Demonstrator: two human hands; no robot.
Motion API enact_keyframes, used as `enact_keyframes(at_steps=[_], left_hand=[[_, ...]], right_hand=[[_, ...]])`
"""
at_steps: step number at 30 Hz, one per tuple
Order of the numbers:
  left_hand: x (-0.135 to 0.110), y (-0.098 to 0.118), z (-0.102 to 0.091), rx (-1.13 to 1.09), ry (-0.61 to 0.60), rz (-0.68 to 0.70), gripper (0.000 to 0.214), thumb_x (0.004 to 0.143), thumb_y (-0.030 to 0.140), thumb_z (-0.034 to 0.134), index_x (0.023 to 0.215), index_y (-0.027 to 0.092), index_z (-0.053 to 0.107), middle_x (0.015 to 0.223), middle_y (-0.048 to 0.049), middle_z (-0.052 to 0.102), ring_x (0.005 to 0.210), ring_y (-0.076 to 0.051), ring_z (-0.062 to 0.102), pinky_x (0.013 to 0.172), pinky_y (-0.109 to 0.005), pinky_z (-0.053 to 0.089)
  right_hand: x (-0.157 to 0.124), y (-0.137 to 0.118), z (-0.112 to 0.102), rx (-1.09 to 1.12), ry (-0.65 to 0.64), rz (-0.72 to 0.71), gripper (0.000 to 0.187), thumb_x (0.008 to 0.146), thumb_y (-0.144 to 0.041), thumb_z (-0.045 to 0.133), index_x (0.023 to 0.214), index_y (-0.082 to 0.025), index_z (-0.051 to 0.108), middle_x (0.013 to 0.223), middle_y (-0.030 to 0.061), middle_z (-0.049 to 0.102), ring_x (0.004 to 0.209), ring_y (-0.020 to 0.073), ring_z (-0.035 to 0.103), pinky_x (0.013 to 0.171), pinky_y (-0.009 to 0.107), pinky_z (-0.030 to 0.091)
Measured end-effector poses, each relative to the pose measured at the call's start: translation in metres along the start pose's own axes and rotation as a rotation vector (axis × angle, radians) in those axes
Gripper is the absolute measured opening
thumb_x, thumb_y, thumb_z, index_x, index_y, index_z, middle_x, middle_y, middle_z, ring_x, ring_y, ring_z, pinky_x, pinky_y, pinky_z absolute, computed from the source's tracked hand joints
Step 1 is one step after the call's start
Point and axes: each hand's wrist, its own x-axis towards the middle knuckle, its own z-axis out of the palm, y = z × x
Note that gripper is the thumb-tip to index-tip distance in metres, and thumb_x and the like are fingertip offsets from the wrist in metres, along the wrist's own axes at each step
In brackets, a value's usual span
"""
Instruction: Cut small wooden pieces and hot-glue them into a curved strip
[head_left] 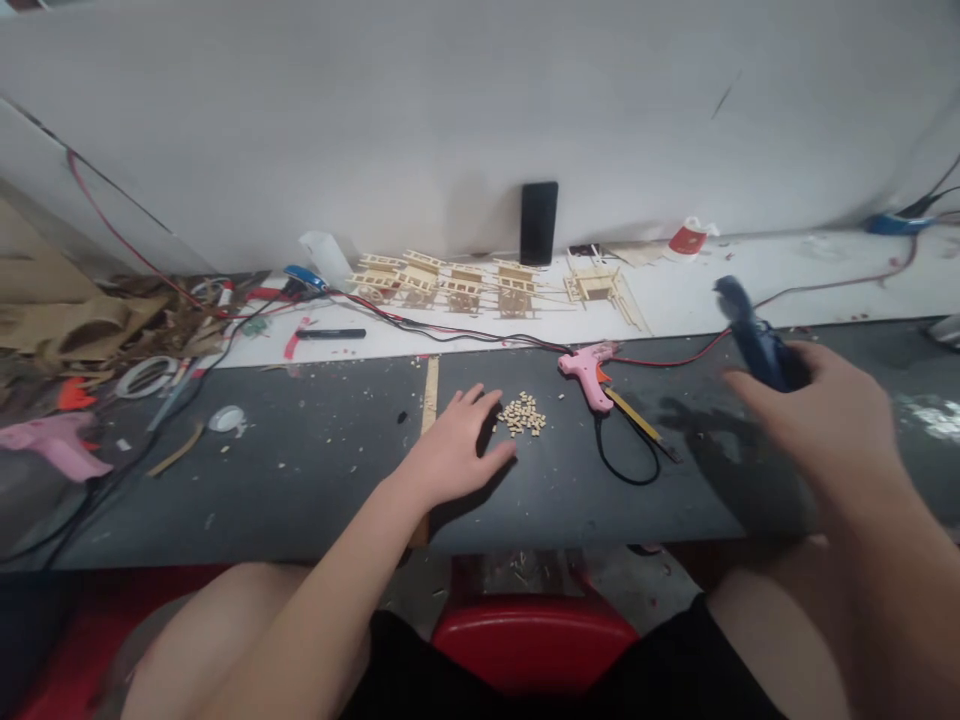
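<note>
My left hand [454, 450] rests on the grey tabletop with its fingers apart, curved beside a small pile of tiny pale wooden pieces [523, 415]. Nothing shows in its grip. A pale wooden strip [430, 390] runs partly under that hand and wrist. On the right, my right hand [832, 400] is raised above the table, closed around a dark blue hand tool [757, 335]. Motion blurs the tool, so its exact kind is unclear. Between the hands, a pink glue gun [589, 375] lies next to a yellow-handled tool [632, 414].
Several small wooden stick models [461, 285] and a black phone [538, 222] stand along the wall. Cables [450, 330] cross the white ledge. Farther left are another pink glue gun [56, 443], a black-handled tool [334, 334] and cardboard scraps [82, 315]. A red stool [534, 630] is below.
</note>
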Motion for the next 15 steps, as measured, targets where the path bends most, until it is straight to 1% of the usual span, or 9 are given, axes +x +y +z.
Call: enact_keyframes(at_steps=[4, 5, 7, 9, 10, 11, 12, 13, 15], left_hand=[[-0.009, 0.008, -0.002, -0.033, -0.02, 0.078, 0.049, 0.11, 0.042, 0.074, 0.154, 0.024, 0.064, 0.161, -0.0158, 0.063, 0.137, -0.035, 0.068, 0.114, -0.061, 0.06], [-0.011, 0.008, -0.002, -0.037, -0.006, 0.097, 0.046, 0.11, 0.04, 0.074, 0.153, 0.024, 0.065, 0.159, -0.0154, 0.064, 0.135, -0.034, 0.069, 0.113, -0.059, 0.061], [-0.014, 0.009, -0.001, -0.044, 0.046, 0.14, 0.039, 0.111, 0.037, 0.073, 0.147, 0.022, 0.069, 0.153, -0.0145, 0.068, 0.13, -0.032, 0.072, 0.11, -0.056, 0.063], [-0.019, 0.008, 0.0, -0.046, 0.137, 0.167, 0.034, 0.11, 0.035, 0.075, 0.14, 0.02, 0.072, 0.146, -0.0134, 0.072, 0.126, -0.031, 0.074, 0.107, -0.055, 0.064], [-0.023, 0.008, -0.001, -0.043, 0.198, 0.166, 0.033, 0.109, 0.035, 0.075, 0.138, 0.019, 0.073, 0.143, -0.0129, 0.073, 0.125, -0.031, 0.074, 0.107, -0.055, 0.064], [-0.027, 0.008, -0.001, -0.036, 0.271, 0.15, 0.033, 0.109, 0.035, 0.076, 0.137, 0.018, 0.073, 0.142, -0.0126, 0.074, 0.125, -0.031, 0.074, 0.106, -0.055, 0.064], [-0.031, 0.007, -0.002, -0.026, 0.345, 0.125, 0.033, 0.109, 0.036, 0.076, 0.137, 0.018, 0.073, 0.141, -0.0125, 0.074, 0.125, -0.031, 0.074, 0.107, -0.055, 0.064], [-0.035, 0.007, -0.003, -0.013, 0.418, 0.098, 0.034, 0.109, 0.036, 0.076, 0.138, 0.019, 0.072, 0.142, -0.0127, 0.073, 0.125, -0.031, 0.074, 0.107, -0.055, 0.064], [-0.042, 0.006, -0.006, 0.013, 0.523, 0.058, 0.034, 0.109, 0.036, 0.075, 0.139, 0.019, 0.072, 0.143, -0.0128, 0.073, 0.126, -0.031, 0.074, 0.107, -0.056, 0.064]], right_hand=[[0.011, 0.024, -0.018, -0.017, -0.062, 0.127, 0.05, 0.091, -0.066, 0.072, 0.12, -0.026, 0.078, 0.1, 0.0232, 0.078, 0.103, 0.0489, 0.075, 0.084, 0.063, 0.054], [0.013, 0.028, -0.019, -0.038, -0.086, 0.148, 0.048, 0.094, -0.065, 0.073, 0.12, -0.025, 0.078, 0.1, 0.0216, 0.077, 0.103, 0.0464, 0.075, 0.085, 0.061, 0.056], [0.018, 0.035, -0.016, -0.092, -0.148, 0.174, 0.045, 0.098, -0.064, 0.075, 0.122, -0.026, 0.076, 0.107, 0.0161, 0.078, 0.103, 0.0372, 0.075, 0.09, 0.055, 0.059], [0.024, 0.041, -0.009, -0.141, -0.218, 0.177, 0.042, 0.102, -0.061, 0.075, 0.127, -0.027, 0.075, 0.122, 0.0099, 0.077, 0.109, 0.0274, 0.075, 0.097, 0.047, 0.062], [0.029, 0.044, -0.004, -0.161, -0.241, 0.183, 0.039, 0.105, -0.058, 0.074, 0.128, -0.026, 0.074, 0.127, 0.0094, 0.077, 0.111, 0.0256, 0.075, 0.097, 0.046, 0.063], [0.033, 0.047, 0.0, -0.18, -0.256, 0.197, 0.038, 0.106, -0.055, 0.075, 0.129, -0.024, 0.074, 0.129, 0.0093, 0.076, 0.111, 0.0253, 0.075, 0.097, 0.045, 0.063], [0.038, 0.05, 0.004, -0.191, -0.265, 0.199, 0.036, 0.107, -0.052, 0.075, 0.13, -0.025, 0.075, 0.131, 0.0097, 0.076, 0.113, 0.025, 0.076, 0.097, 0.044, 0.064], [0.043, 0.053, 0.007, -0.204, -0.267, 0.205, 0.037, 0.107, -0.05, 0.075, 0.132, -0.022, 0.074, 0.132, 0.0099, 0.076, 0.114, 0.0257, 0.076, 0.098, 0.046, 0.064], [0.05, 0.058, 0.013, -0.235, -0.24, 0.222, 0.036, 0.107, -0.048, 0.076, 0.133, -0.023, 0.074, 0.136, 0.0105, 0.075, 0.118, 0.0269, 0.075, 0.101, 0.048, 0.064]])
